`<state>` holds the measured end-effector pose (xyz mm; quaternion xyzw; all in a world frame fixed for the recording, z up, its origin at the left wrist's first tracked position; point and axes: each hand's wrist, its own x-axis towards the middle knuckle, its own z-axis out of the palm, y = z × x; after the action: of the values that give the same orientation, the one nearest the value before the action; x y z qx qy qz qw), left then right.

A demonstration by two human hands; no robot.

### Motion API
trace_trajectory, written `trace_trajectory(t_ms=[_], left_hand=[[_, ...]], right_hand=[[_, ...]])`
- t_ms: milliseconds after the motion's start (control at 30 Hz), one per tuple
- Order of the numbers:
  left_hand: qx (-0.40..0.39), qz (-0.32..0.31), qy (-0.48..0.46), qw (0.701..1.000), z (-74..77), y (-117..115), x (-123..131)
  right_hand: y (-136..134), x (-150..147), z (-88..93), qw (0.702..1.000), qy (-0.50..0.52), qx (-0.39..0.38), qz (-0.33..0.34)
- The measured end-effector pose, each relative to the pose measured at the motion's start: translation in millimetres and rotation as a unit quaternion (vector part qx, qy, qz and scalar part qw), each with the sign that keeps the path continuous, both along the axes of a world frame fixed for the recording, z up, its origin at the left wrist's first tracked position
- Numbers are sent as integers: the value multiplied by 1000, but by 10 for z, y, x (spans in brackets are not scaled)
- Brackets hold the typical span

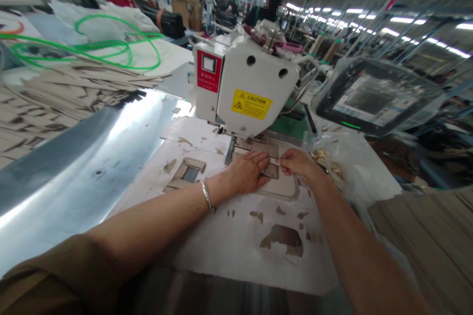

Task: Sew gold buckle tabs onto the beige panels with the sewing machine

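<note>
My left hand (247, 172), a silver bangle at its wrist, lies flat with fingers stretched out over a beige flat panel (283, 188) with rounded corners. Under and beside its fingers are grey-brown rectangular pieces (272, 172). My right hand (293, 163) is at the panel's right side, thumb and fingers pinched together; whatever is between them is too small to make out. Just beyond both hands stands the white head of a sewing machine (254, 83), with a dark metal clamp frame (229, 151) below it.
White paper (221, 246) with torn holes covers the work surface. A frame-shaped piece (188, 173) lies left. Stacked beige strips (55, 103) and green tubing (125, 54) are farther left. At right are a control screen (373, 93), a plastic bag of gold-coloured parts (330, 165) and brown panels (428, 236).
</note>
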<state>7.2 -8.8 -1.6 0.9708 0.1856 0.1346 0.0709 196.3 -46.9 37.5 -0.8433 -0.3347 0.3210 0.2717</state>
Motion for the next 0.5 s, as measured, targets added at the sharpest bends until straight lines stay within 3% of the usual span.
trace_trajectory(t_ms=[100, 300, 400, 500], left_hand=[[11, 11, 3, 1000, -20, -41, 56], [66, -26, -39, 997, -30, -166, 252], [53, 18, -39, 998, 14, -154, 141], [40, 63, -28, 997, 79, -93, -142]], right_hand=[[-46, -21, -13, 1000, 27, -6, 0], [-86, -47, -18, 999, 45, 0, -11], [-110, -53, -55, 1000, 10, 14, 2], [-144, -54, -98, 999, -2, 41, 17]])
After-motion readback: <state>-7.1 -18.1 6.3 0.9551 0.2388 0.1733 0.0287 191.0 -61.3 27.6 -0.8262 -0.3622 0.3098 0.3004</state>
